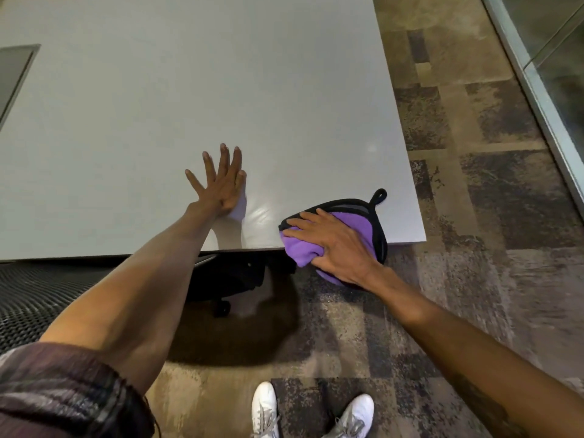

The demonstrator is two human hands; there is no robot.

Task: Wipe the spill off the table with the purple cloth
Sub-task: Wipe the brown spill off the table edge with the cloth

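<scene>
A purple cloth [354, 226] with a black border and a hanging loop lies at the near edge of the white table [189, 90], partly hanging over that edge. My right hand [335, 245] presses down on it, fingers spread over the bunched fabric and gripping it. My left hand [221, 181] rests flat on the table to the left of the cloth, fingers apart, holding nothing. A faint wet sheen [259, 213] shows on the tabletop between the two hands.
The table's right edge [407, 159] borders patterned carpet [474, 216]. A black office chair base [227, 279] stands under the near edge, with a mesh seat [38, 295] at left. A glass partition [553, 74] runs along the right. My white shoes [313, 412] are below.
</scene>
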